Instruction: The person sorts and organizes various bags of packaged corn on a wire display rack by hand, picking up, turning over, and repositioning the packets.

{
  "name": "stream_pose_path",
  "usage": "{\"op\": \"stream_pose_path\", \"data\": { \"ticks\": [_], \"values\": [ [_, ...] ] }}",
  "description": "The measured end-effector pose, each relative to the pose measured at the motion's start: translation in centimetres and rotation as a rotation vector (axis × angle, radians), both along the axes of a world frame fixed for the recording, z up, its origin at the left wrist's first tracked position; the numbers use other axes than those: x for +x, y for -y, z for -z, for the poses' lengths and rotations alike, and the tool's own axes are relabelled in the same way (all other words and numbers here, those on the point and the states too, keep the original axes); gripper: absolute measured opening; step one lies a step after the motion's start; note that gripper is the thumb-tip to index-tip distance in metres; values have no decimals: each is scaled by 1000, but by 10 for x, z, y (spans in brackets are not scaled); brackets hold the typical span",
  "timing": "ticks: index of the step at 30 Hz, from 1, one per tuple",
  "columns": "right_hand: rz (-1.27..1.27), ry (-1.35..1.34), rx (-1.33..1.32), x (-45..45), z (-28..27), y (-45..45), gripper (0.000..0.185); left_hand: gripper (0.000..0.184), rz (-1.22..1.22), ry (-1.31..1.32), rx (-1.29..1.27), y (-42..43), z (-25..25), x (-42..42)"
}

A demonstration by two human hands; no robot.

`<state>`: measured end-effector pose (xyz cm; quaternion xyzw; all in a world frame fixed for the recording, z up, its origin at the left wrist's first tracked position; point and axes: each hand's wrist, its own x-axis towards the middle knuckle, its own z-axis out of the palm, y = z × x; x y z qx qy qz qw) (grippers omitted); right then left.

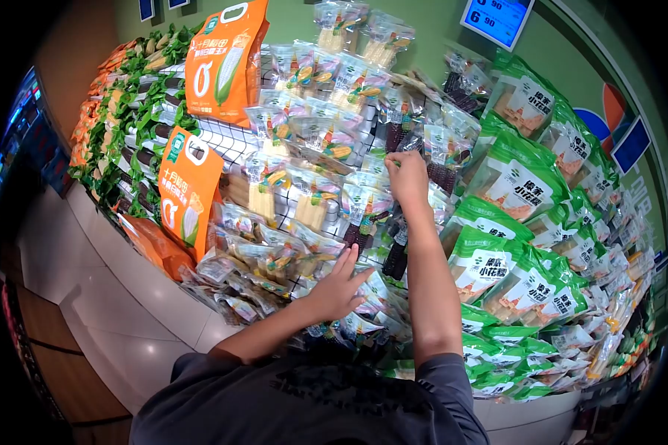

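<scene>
My right hand point(408, 176) reaches up into the corn display with its fingers pinched together; whatever is between the fingertips is hidden. Close by are clear packets of dark purple corn point(395, 256). Lower and to the left, my left hand point(335, 291) is spread, its fingertips at the bottom of another dark corn packet point(356, 233). Pale corn packets point(312, 209) stand beside it on the sloping rack.
Green-topped bags point(522, 185) fill the right side in stacked rows. Large orange corn bags point(189, 194) stand at left, beside leafy corn cobs point(130, 141). A price screen point(496, 21) hangs above. The pale display base point(152, 297) curves below.
</scene>
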<state>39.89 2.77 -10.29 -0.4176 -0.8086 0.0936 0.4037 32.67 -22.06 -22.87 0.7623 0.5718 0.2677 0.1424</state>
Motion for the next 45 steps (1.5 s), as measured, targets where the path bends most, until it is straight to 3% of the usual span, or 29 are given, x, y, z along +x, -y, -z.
{"op": "stream_pose_path", "data": {
  "ticks": [7, 11, 13, 16, 19, 23, 25, 28, 32, 38, 41, 43, 45],
  "values": [
    [-166, -63, 26, 3, 3, -7, 15, 71, 5, 18, -12, -1, -4, 2],
    [-180, 104, 74, 3, 8, -10, 17, 72, 29, 96, -33, -1, -3, 0],
    [-94, 170, 122, 6, 2, 0, 29, 72, 33, 139, -58, 2, -8, -4],
    [-74, 3, 170, 20, -16, 32, 42, 71, 27, 125, -66, 10, -8, -2],
    [-107, -183, 164, 54, -32, 92, 36, 70, 27, 55, -96, 19, -22, 0],
    [-287, -227, -274, 99, -18, 177, 29, 67, 77, -52, -119, 43, -34, -6],
    [-366, 75, -407, 121, 3, 200, 35, 62, 73, -62, -203, 55, -47, -11],
    [-322, 288, -400, 142, 46, 222, 40, 51, 91, -42, -283, 62, -56, -23],
    [-277, 352, -320, 146, 75, 235, 49, 43, -23, -63, -212, 62, -51, -25],
    [-301, 343, -339, 145, 59, 233, 51, 32, 22, -66, -208, 59, -62, -26],
    [-392, 274, -371, 147, 43, 233, 47, 24, 48, 64, -169, 62, -73, -25],
    [-498, 250, -431, 146, 33, 233, 57, 20, 82, 59, -278, 62, -78, -26],
    [-617, 292, -658, 140, 25, 244, 67, 17, 123, 83, -147, 62, -86, -23]
  ]
}}
